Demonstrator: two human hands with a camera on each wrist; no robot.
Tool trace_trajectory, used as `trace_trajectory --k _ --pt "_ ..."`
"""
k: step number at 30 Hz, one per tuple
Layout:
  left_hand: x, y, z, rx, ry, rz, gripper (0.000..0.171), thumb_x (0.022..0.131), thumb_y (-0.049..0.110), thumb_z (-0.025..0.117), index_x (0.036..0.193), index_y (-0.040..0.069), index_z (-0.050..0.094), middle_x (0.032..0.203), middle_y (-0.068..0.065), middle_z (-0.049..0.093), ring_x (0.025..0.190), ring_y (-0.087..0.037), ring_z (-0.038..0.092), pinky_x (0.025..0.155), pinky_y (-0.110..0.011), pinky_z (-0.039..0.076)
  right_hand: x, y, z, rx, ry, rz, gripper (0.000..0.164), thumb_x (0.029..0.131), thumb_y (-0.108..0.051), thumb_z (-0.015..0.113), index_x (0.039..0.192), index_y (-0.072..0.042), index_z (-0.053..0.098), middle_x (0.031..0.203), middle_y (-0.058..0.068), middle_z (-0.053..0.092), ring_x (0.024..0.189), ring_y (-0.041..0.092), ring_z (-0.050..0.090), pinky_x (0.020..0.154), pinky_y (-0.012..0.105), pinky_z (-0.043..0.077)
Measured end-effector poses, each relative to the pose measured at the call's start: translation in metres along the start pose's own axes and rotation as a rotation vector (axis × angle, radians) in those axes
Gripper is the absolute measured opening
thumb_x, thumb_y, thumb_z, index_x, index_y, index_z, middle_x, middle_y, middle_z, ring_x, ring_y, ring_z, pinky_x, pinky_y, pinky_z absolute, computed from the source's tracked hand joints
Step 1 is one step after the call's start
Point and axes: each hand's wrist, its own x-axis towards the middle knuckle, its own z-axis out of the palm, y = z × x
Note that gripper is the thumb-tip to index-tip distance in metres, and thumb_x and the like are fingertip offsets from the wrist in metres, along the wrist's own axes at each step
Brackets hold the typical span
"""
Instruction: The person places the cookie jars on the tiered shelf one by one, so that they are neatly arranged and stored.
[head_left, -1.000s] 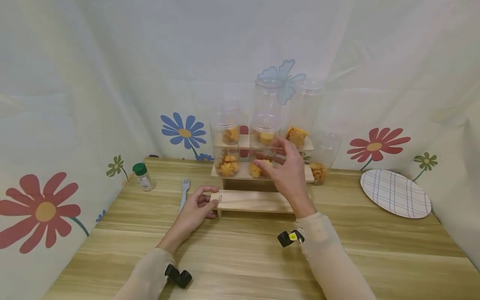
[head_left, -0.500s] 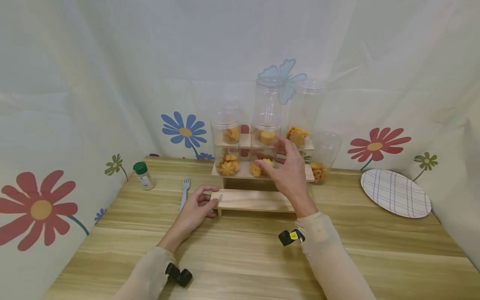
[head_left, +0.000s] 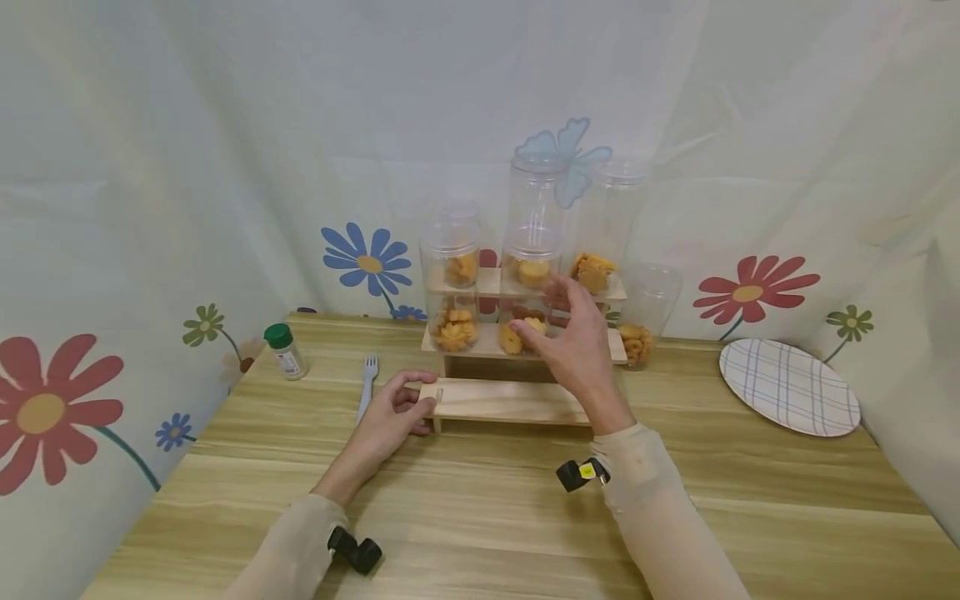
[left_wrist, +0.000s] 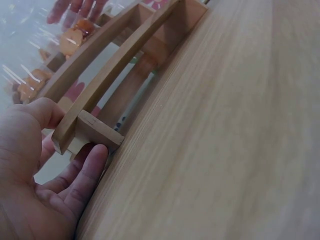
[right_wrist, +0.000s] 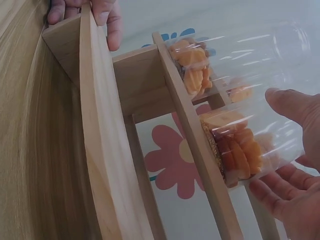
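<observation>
A tiered wooden rack (head_left: 510,400) stands on the table, clear jars of cookies on its upper two steps. My left hand (head_left: 393,412) grips the left end of the lowest step; in the left wrist view its thumb and fingers (left_wrist: 90,172) pinch that end around the side support. My right hand (head_left: 581,346) holds a clear cookie jar (right_wrist: 240,145) on the middle step, thumb on one side and fingers on the other. The jar stands upright on the wood. Left of it on the same step is another cookie jar (head_left: 455,321).
Taller jars (head_left: 596,250) stand on the top step. Another cookie jar (head_left: 639,337) is on the table right of the rack. A fork (head_left: 368,383) and a green-capped shaker bottle (head_left: 287,354) lie left, the bottle upright. At right sits a checked oval plate (head_left: 787,387).
</observation>
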Motion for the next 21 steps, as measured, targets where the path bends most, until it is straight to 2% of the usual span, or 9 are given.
trace_trajectory --k 7,14,21 --pt "0.0 0.0 0.0 -0.003 -0.003 0.001 0.039 0.11 0.018 0.072 0.147 0.013 0.063 0.114 -0.019 0.07 0.097 -0.03 0.073 0.079 -0.038 0.069 -0.001 -0.006 -0.004 -0.011 -0.039 0.048 0.09 0.095 -0.035 0.093 0.167 -0.01 0.046 0.149 0.013 0.063 0.137 0.031 0.063 0.112 0.049 0.06" --pt "0.001 -0.002 0.001 -0.011 0.0 0.002 0.038 0.11 0.016 0.072 0.147 0.012 0.063 0.115 -0.02 0.071 0.098 -0.029 0.074 0.079 -0.038 0.069 -0.001 -0.011 -0.01 -0.068 -0.042 0.04 0.095 0.091 -0.039 0.096 0.166 -0.008 0.047 0.153 0.012 0.061 0.137 0.033 0.063 0.113 0.053 0.058" --pt "0.001 -0.004 0.0 -0.018 0.0 0.007 0.038 0.11 0.017 0.072 0.147 0.012 0.063 0.115 -0.02 0.071 0.099 -0.029 0.074 0.079 -0.038 0.07 0.0 -0.02 -0.024 0.006 -0.02 0.004 0.096 0.092 -0.03 0.096 0.168 -0.009 0.043 0.157 0.014 0.058 0.142 0.032 0.059 0.118 0.052 0.055"
